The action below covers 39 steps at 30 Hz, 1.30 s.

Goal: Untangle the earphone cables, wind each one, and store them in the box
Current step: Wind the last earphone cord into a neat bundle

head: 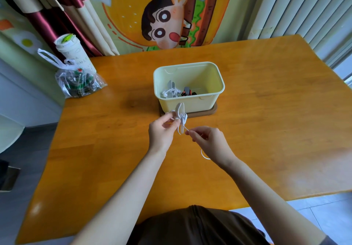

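Left hand (162,130) pinches the half-wound white earphone cable (181,117) just in front of the box (190,100). Right hand (207,140) pinches the loose end taut, probably for tight wraps; 2 bundles already inside.

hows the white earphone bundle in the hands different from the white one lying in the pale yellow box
The held white earphone bundle is gripped by the left hand in front of the pale yellow plastic box; the boxed white bundle lies inside at the left, untouched. The held one trails loose cable to the right hand, which pinches it; the boxed one looks fully wound. Both are white cable on a flat winder.
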Tool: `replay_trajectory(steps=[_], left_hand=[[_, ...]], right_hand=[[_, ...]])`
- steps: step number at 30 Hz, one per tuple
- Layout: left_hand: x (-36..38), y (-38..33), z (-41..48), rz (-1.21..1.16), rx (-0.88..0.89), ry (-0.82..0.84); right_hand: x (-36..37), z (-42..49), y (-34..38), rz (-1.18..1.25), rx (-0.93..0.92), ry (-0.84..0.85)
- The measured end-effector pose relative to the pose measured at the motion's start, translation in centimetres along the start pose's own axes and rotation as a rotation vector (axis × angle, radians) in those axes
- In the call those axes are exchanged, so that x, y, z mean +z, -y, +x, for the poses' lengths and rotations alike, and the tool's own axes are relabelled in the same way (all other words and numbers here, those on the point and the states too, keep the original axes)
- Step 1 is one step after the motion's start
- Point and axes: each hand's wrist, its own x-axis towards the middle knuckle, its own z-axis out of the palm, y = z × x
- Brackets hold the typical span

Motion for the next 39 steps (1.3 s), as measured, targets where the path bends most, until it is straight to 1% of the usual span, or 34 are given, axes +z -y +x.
replay_trajectory(steps=[2,5,8,13,15,19,23,25,27,29,32,36,39], left_hand=[[-0.1,0.5,0.0,0.146,0.087,-0.009],[-0.3,0.9,0.1,0.302,0.169,0.017],[-0.5,0.7,-0.2,0.334,0.216,0.099],[-0.3,0.8,-0.9,0.35,0.24,0.227],[-0.3,0.9,-1.1,0.352,0.247,0.289],[-0.3,0.8,-1.2,0.275,0.199,0.378],[-0.4,0.1,-1.5,0.062,0.111,0.476],[-0.2,-0.7,-1.9,-0.094,0.072,0.523],[0.1,-1.3,-2.0,-0.253,0.015,0.509],[0.4,-1.6,-1.7,-0.38,-0.036,0.462],[0.7,-1.9,-1.2,-0.538,-0.123,0.379],[0.9,-1.9,-0.9,-0.589,-0.196,0.254],[0.9,-1.5,-0.8,-0.555,-0.257,0.167]], right_hand=[[-0.2,-0.1,0.2,-0.066,-0.054,0.001],[-1.0,0.3,0.5,-0.102,-0.089,-0.006],[-2.3,1.0,0.7,-0.129,-0.098,-0.044],[-4.0,2.3,0.3,-0.154,-0.115,-0.137],[-4.6,2.7,0.3,-0.158,-0.114,-0.15],[-4.8,2.9,-0.1,-0.152,-0.111,-0.145],[-4.7,3.1,-0.7,-0.136,-0.072,-0.16],[-4.5,3.0,-0.7,-0.116,-0.052,-0.139],[-3.9,2.8,-0.8,0.006,-0.006,-0.108],[-3.0,2.6,-0.9,0.115,0.042,-0.124],[-1.6,2.0,-1.2,0.154,0.085,-0.129],[0.0,0.9,-0.8,0.152,0.08,-0.063],[0.3,0.6,-0.8,0.115,0.062,-0.061]])
